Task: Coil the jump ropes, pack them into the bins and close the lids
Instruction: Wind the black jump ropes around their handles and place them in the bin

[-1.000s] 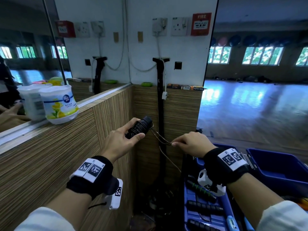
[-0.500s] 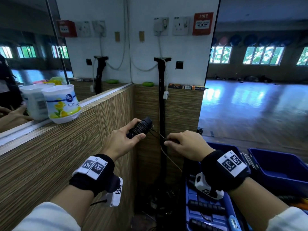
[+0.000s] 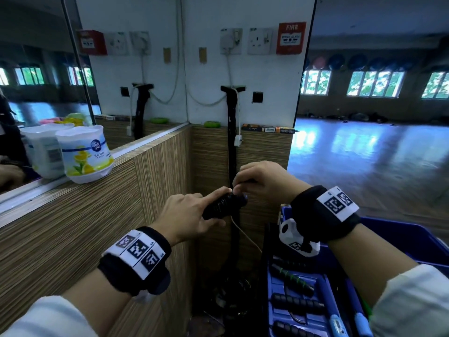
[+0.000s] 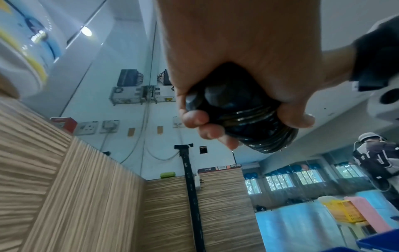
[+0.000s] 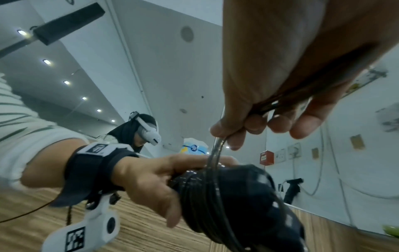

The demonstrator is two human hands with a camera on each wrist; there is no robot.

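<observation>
While the blue bin (image 3: 413, 242) sits open at my lower right with other rope handles (image 3: 297, 304) lying in its tray, my left hand (image 3: 187, 217) grips the black jump-rope handles (image 3: 224, 206), index finger straight along them. My right hand (image 3: 263, 181) pinches the thin rope (image 5: 215, 153) just above the coils wound round the handles.

Two hands (image 3: 187, 215) (image 3: 262, 181), two blue bins (image 3: 401, 237) (image 3: 325, 312), one air-freshener tub (image 3: 83, 154)

L fingers (image 4: 195, 119) round rope-wrapped handle (image 4: 244, 117)
</observation>
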